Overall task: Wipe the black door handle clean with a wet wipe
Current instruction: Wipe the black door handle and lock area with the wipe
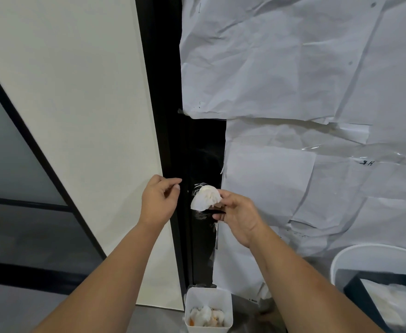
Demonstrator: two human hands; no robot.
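Soft, even indoor light, somewhat dim and cool, with no hard shadows. The crumpled white paper sheets [293, 68] show gentle grey creases; clear tape [377, 152] on them catches a faint glare. The black door frame [163, 92] loses detail in darkness. Straight lines bow toward the edges from the wide lens. Focus is slightly soft throughout.

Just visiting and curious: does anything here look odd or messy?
Yes. Crumpled white paper sheets are taped unevenly over the door, leaving a bare strip by the black door handle. Whitish smears mark that strip.
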